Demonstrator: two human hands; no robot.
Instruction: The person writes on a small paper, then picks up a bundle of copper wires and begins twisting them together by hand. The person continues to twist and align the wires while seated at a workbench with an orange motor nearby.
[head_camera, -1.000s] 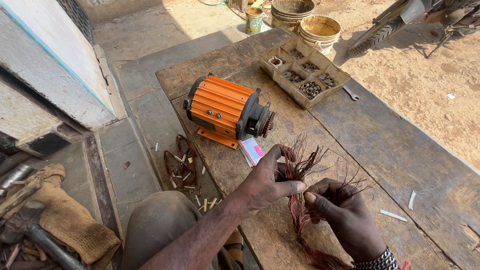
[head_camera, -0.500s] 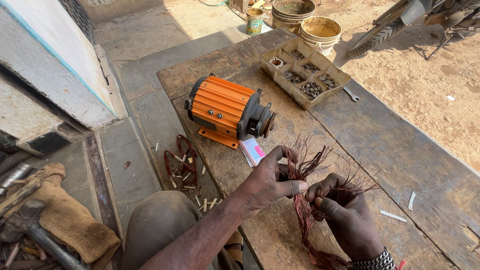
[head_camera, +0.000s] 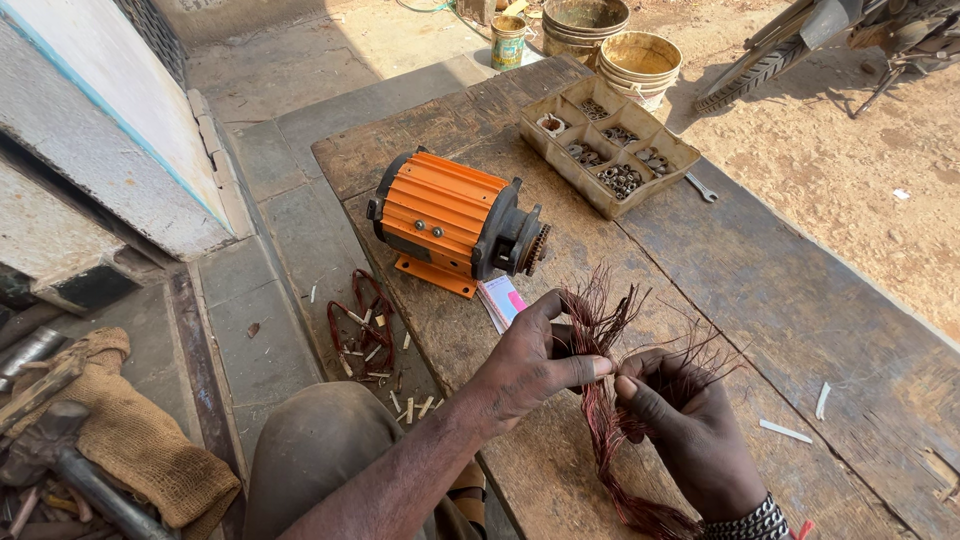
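A bundle of reddish copper winding wire (head_camera: 605, 400) stands between both hands over a wooden board (head_camera: 800, 310), its cut ends fanning upward and its lower loop trailing toward me. My left hand (head_camera: 530, 360) pinches the bundle from the left with thumb and fingers. My right hand (head_camera: 690, 430), with a metal bracelet at the wrist, grips strands on the right side. Just beyond the hands sits an orange electric motor (head_camera: 450, 220) with a toothed sprocket on its shaft.
A small pink and white card (head_camera: 503, 300) lies by the motor. A compartment tray of nuts and washers (head_camera: 605, 145) and a spanner (head_camera: 702, 187) sit farther back. Buckets (head_camera: 640, 60), more wire scraps (head_camera: 360, 325) on the stone floor, sacking and tools (head_camera: 110, 440) at left.
Both hands have kept hold of the wire bundle, shifting their fingers slightly along the strands. The motor and tray have not moved.
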